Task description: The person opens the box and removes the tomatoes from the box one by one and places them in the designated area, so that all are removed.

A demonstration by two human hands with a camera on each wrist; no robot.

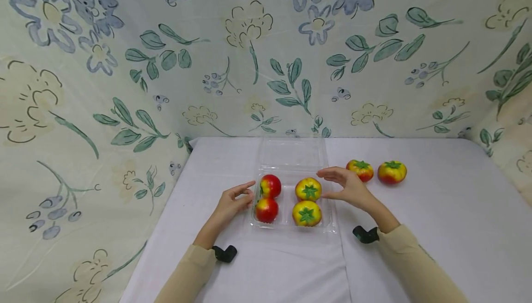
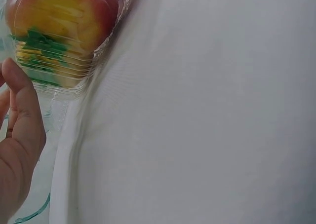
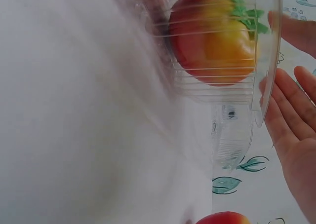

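The head view looks forward and down from above the table (image 1: 436,210), taking in the left hand (image 1: 233,203), the right hand (image 1: 351,188) and the floral cloth (image 1: 245,63) behind. Each wrist view looks from low and close at the clear container (image 1: 287,206), rolled sideways: the table fills the left view's right side, the right view's left. All three share the container.

White-clothed table (image 1: 449,220) has light creases toward the near side, and pale backdrop fabric (image 1: 166,90) with blue, green and cream floral print rises behind it and to both sides.
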